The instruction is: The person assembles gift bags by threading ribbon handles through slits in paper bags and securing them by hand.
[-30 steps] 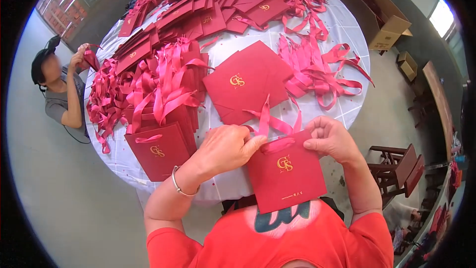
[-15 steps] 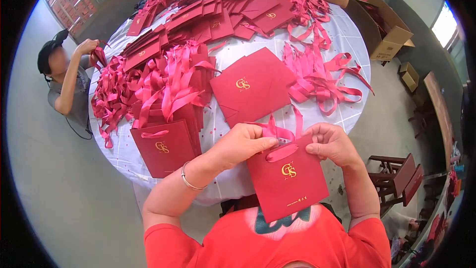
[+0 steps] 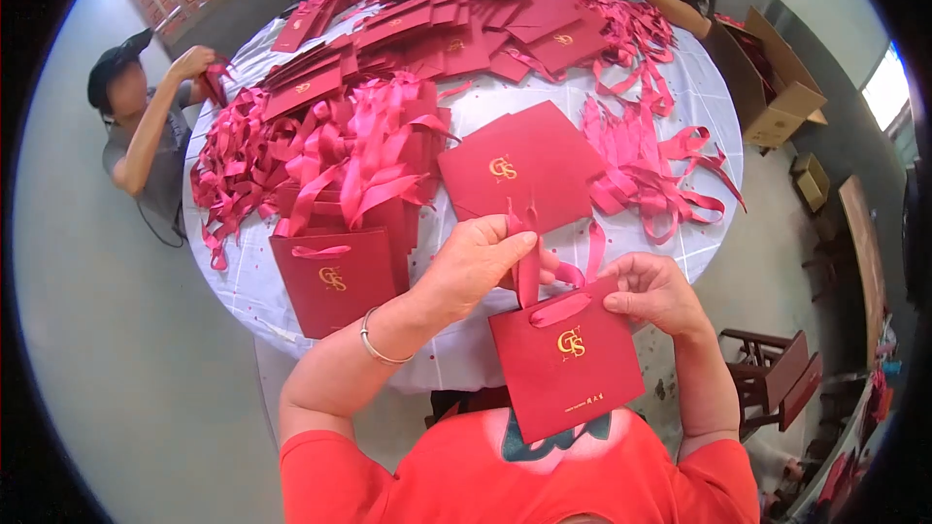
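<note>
Left grip [image 3: 478, 264] pinches pink ribbon [image 3: 527, 283]; right grip [image 3: 662, 295] pinches the red bag [image 3: 571, 383] by its upper corner, probably to steady it.

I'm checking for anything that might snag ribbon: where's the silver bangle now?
In the head view, the silver bangle is left of centre, around the wrist of the left hand, just right of the red bag at the near-left edge of the table.
</note>
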`<move>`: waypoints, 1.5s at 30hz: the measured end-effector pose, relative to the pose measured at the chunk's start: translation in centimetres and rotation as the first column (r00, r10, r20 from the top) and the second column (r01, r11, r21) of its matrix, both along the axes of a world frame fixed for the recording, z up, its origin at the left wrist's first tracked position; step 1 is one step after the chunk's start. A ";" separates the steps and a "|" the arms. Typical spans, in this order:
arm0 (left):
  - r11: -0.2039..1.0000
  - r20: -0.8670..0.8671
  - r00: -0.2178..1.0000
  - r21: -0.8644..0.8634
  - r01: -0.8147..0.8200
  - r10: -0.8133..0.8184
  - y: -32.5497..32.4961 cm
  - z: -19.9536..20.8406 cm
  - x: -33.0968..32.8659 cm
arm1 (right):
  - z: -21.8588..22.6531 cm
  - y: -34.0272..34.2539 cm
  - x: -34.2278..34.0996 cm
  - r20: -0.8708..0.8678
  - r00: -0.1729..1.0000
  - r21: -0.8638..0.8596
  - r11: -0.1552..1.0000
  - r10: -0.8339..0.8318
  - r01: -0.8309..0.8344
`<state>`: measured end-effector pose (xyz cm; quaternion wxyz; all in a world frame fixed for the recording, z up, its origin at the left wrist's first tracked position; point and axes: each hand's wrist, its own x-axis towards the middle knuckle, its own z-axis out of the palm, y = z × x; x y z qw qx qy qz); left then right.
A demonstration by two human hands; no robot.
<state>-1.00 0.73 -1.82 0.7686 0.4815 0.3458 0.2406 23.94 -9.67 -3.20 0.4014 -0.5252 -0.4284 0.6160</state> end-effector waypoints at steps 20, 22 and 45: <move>0.183 0.268 0.534 0.741 -0.647 0.802 -4.9 1.1 -18.4 | 3.1 7.2 -17.0 -0.005 0.999 0.675 0.737 -0.041 0.034; 0.330 0.080 0.532 0.704 -0.629 0.843 -6.6 -1.4 -19.0 | 2.2 7.6 -19.2 0.079 0.997 0.636 0.770 -0.010 -0.043; 0.586 -0.127 0.771 0.729 -0.354 0.624 4.5 -0.1 -19.2 | 1.2 14.1 -21.4 0.374 0.897 0.211 0.920 0.236 -0.330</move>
